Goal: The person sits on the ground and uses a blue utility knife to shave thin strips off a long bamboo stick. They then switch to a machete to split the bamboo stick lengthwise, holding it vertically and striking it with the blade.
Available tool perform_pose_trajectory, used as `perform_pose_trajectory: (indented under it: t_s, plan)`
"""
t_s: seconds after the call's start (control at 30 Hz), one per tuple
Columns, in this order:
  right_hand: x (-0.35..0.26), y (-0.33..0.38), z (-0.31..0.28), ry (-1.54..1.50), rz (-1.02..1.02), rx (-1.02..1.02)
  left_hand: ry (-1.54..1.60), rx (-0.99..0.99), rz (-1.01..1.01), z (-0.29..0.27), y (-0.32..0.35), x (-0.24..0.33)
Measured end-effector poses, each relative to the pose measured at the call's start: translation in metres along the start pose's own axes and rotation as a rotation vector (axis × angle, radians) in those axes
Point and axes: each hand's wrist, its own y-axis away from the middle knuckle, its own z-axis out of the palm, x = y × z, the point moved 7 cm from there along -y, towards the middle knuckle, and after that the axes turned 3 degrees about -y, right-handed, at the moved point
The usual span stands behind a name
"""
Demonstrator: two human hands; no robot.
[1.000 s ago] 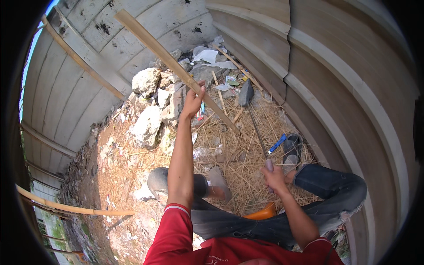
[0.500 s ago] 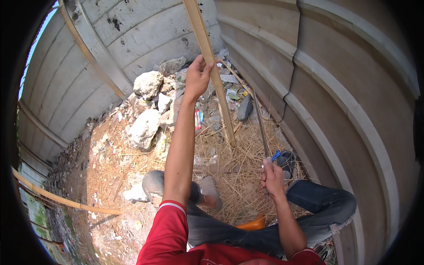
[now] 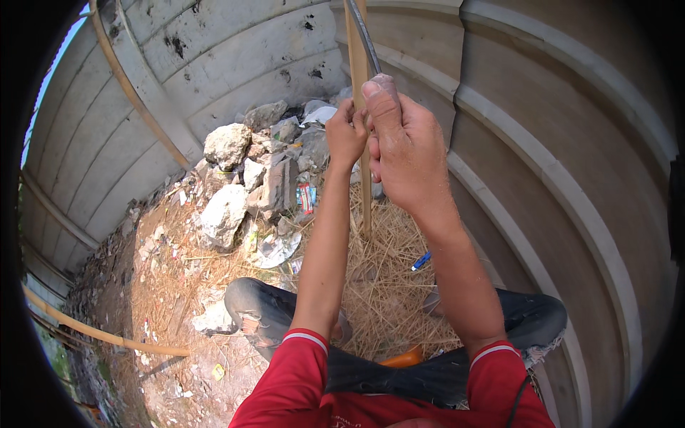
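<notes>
My left hand (image 3: pixel 346 135) is closed around a long, pale bamboo strip (image 3: pixel 355 60) that stands upright, its lower end down in the straw. Closed too, my right hand (image 3: pixel 405 146) is raised close in front of the strip and just right of my left hand. From its top juts the narrow dark blade of a long knife (image 3: pixel 364 32), seen nearly edge-on and overlapping the strip. The knife's handle is hidden in my fist. Whether the blade touches the bamboo I cannot tell.
Dry straw (image 3: pixel 389 299) covers the ground between my bent legs. Pale rocks (image 3: pixel 222 216) and litter lie ahead to the left. A corrugated metal wall (image 3: pixel 542 143) rises close at my right. A small blue object (image 3: pixel 421 261) and an orange thing (image 3: pixel 403 358) lie near me.
My right hand has swung up and left with the knife, from low by my right foot to the strip. The strip has become more upright, and my left hand has shifted slightly right.
</notes>
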Motion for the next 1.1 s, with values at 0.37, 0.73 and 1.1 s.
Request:
perform_pose_trajectory:
  t_s: [0.37, 0.73, 1.1]
  plan:
    - [0.015, -0.012, -0.005, 0.011, 0.025, 0.023, 0.118, -0.009, -0.060, 0.000, 0.005, -0.015]
    - [0.011, -0.009, 0.005, 0.031, 0.048, 0.006, 0.001, -0.007, -0.118, -0.011, 0.005, -0.012]
    - [0.009, -0.013, 0.012, -0.002, 0.090, -0.124, 0.025, -0.006, -0.111, -0.013, 0.003, -0.013]
